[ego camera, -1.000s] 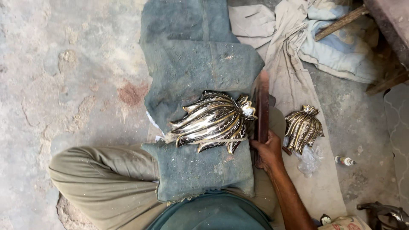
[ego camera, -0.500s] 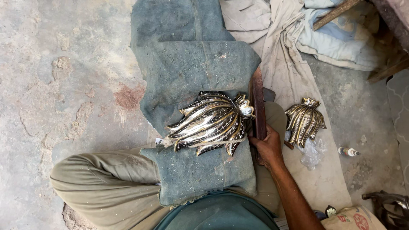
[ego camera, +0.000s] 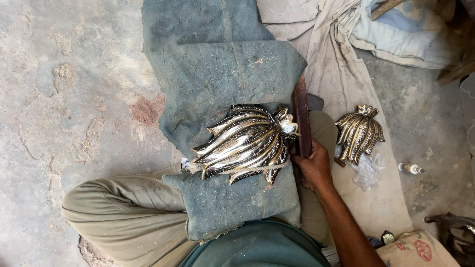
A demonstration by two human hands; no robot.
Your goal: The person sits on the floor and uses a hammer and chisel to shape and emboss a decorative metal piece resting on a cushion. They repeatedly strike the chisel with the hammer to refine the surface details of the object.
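On the dusty floor, my right hand (ego camera: 312, 167) clamps the file (ego camera: 302, 123); a slip could scratch the polished leaf casting (ego camera: 245, 143).

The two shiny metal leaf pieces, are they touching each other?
Apart. The head view shows the big leaf piece on the green cloth and the small leaf piece on the pale cloth, with a brown bar between them.

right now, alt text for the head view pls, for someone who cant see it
A person's right hand grips a long flat tool beside a large shiny leaf-shaped metal ornament lying on grey-green cloth over their lap. A smaller matching ornament lies on pale cloth.
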